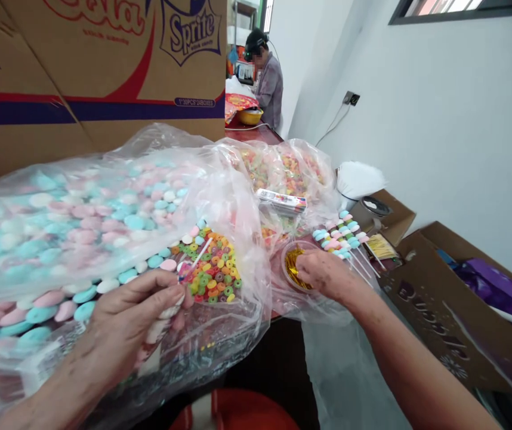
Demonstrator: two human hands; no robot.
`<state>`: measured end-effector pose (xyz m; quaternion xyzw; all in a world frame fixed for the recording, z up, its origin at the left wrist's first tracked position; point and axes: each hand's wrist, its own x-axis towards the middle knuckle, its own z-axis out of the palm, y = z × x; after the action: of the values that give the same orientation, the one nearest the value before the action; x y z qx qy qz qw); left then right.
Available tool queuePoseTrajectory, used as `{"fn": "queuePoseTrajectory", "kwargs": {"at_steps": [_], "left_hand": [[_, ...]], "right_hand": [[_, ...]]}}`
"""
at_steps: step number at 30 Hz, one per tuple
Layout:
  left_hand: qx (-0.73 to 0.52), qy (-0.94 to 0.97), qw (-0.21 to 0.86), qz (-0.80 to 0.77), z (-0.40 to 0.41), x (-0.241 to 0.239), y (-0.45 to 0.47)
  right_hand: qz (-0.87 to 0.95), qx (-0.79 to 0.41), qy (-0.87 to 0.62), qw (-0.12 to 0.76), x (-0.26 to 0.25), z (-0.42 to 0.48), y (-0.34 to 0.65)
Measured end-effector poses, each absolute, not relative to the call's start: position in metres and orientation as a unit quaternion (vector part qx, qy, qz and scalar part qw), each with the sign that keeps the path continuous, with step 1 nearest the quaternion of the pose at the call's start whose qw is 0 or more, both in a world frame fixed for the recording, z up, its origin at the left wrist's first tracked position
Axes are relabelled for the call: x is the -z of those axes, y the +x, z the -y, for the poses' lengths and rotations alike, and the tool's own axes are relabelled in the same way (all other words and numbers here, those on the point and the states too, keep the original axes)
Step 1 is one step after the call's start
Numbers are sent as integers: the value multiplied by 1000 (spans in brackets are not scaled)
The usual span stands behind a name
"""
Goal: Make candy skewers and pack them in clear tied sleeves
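A large brown cardboard box point(99, 74), printed with "Sprite" and banded in red and dark purple, filled the upper left. Beyond it, a person in a greyish-purple long-sleeved shirt point(273, 89) and dark headgear bent over a yellow plastic basin point(250, 117). On the pale, smooth wall point(439, 125) sat a black-and-grey power socket point(351, 98) trailing thin cables, below and left of a dark-framed window point(502, 11). An open brown carton with dark lettering point(435, 322) held shiny purple packaging point(497, 289) at the right.
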<state>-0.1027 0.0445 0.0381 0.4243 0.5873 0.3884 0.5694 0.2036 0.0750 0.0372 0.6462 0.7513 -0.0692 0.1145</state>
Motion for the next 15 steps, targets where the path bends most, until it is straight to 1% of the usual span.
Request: {"fn": "queuePoseTrajectory", "kwargs": {"at_steps": [2, 4, 9, 15], "left_hand": [[-401, 371, 602, -583, -46, -38, -97], [-402, 348, 611, -586, -47, -38, -94], [-406, 332, 609, -595, -50, -38, -97], [-397, 325, 639, -573, -50, -33, -105]], "right_hand": [[-741, 59, 657, 126, -26, -74, 202], [-735, 46, 664, 131, -21, -74, 200], [-746, 33, 655, 113, -24, -74, 202], [-723, 36, 678, 123, -26, -71, 202]]}}
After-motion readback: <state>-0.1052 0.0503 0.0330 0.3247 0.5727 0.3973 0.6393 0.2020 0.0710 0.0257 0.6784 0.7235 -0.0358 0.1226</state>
